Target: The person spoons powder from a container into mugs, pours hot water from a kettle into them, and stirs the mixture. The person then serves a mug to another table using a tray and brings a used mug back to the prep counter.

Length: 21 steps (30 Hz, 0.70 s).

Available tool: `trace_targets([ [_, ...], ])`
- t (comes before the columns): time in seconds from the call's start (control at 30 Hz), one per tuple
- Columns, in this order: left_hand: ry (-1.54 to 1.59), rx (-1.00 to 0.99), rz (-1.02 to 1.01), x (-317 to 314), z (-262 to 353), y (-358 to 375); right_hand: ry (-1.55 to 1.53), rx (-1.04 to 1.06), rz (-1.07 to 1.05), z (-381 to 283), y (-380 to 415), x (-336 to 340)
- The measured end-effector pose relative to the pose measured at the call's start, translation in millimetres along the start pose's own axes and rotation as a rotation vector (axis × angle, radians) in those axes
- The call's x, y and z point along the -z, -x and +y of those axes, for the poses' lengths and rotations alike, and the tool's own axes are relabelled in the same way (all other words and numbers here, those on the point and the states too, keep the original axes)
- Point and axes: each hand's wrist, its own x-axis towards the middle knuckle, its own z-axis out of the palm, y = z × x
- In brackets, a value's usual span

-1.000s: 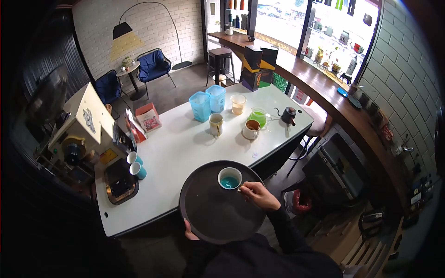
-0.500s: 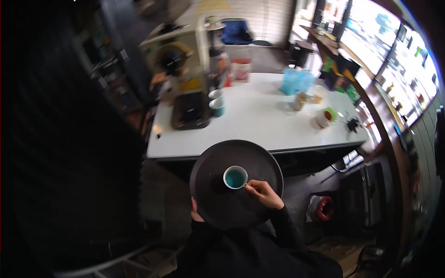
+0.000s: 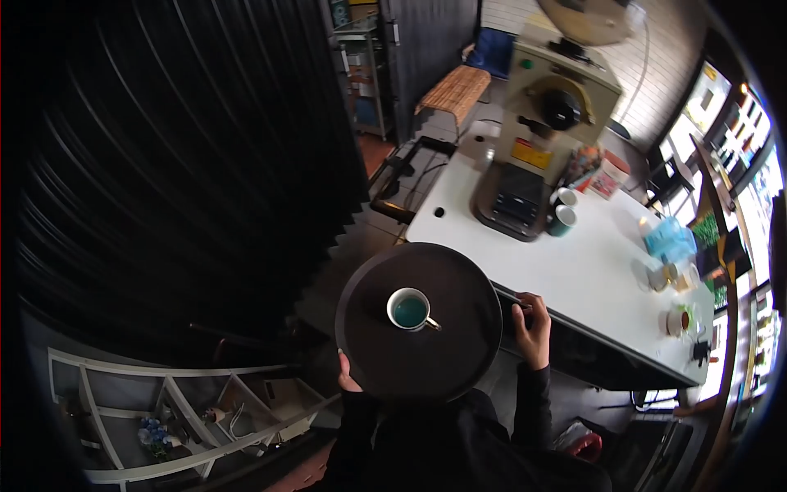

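A round dark tray (image 3: 385, 361) is held level in front of my body. My left hand (image 3: 348, 373) grips its left rim, with the thumb showing and the other fingers hidden beneath. On the tray, slightly above its middle, stands a white cup (image 3: 408, 310) with a teal inside and a gold handle pointing to the lower right. My right hand (image 3: 534, 330) is off the tray, just beyond its right rim, near the edge of the white table (image 3: 574, 275). Its fingers are partly curled and apart, with nothing visible in them.
A coffee grinder (image 3: 566, 90) stands on the white table, with two cups (image 3: 562, 220) beside it. Farther right are a blue bag (image 3: 670, 241) and more cups. A black pleated curtain (image 3: 180, 164) fills the left, above a white shelf frame (image 3: 213, 447).
My right hand has let go of the cup handle and moved right, off the tray. The view has turned left, showing more curtain and the shelf frame; the tray stays before me.
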Motion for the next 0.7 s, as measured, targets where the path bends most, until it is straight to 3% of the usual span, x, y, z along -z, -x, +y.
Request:
trace_targets([
  [0.1,0.112,-0.103,0.082,12.0,17.1,-46.9,-0.097,-0.083,-0.088,19.5,-36.9,-56.1],
  [0.13,0.111,-0.117,0.098,15.7,27.0,-60.7,-0.320,-0.219,-0.219,23.0,-51.4,-74.7],
  [0.17,-0.081,-0.114,0.281,15.8,39.6,-74.2,-0.541,-0.357,-0.349,26.1,-65.8,-94.3],
  [0.2,-0.271,-0.105,0.464,16.1,50.5,-87.9,-0.545,-0.359,-0.365,31.3,-76.8,-115.6],
  [0.27,-0.195,-0.149,0.437,14.3,66.4,-122.9,-0.751,-0.493,-0.519,32.9,-106.6,-156.8],
  [0.3,-0.128,-0.180,0.395,13.5,72.9,-142.0,-0.781,-0.489,-0.465,30.5,-120.9,-177.2],
  [0.4,-0.133,-0.167,0.331,8.4,96.3,-197.4,-0.661,-0.425,-0.471,23.5,-164.8,-225.5],
  [0.43,-0.146,-0.163,0.324,13.0,104.7,-217.3,-0.478,-0.481,-0.354,66.9,-167.3,-256.1],
  [0.5,-0.642,-0.100,0.557,35.0,114.2,-250.5,-0.438,-0.485,-0.388,64.6,-190.7,-275.9],
  [0.53,-0.648,-0.092,0.541,46.5,115.5,-269.7,-0.409,-0.489,-0.385,63.8,-200.4,-283.8],
  [0.6,-0.304,-0.089,0.344,46.0,123.3,-312.6,-0.350,-0.496,-0.379,56.0,-221.8,-298.8],
  [0.63,-0.313,-0.072,0.324,46.3,126.5,-335.0,-0.276,-0.505,-0.273,50.3,-225.6,-307.7],
  [0.7,0.022,0.138,-0.009,23.7,144.7,-375.4,-0.113,-0.487,-0.098,49.9,-232.8,-326.4],
])
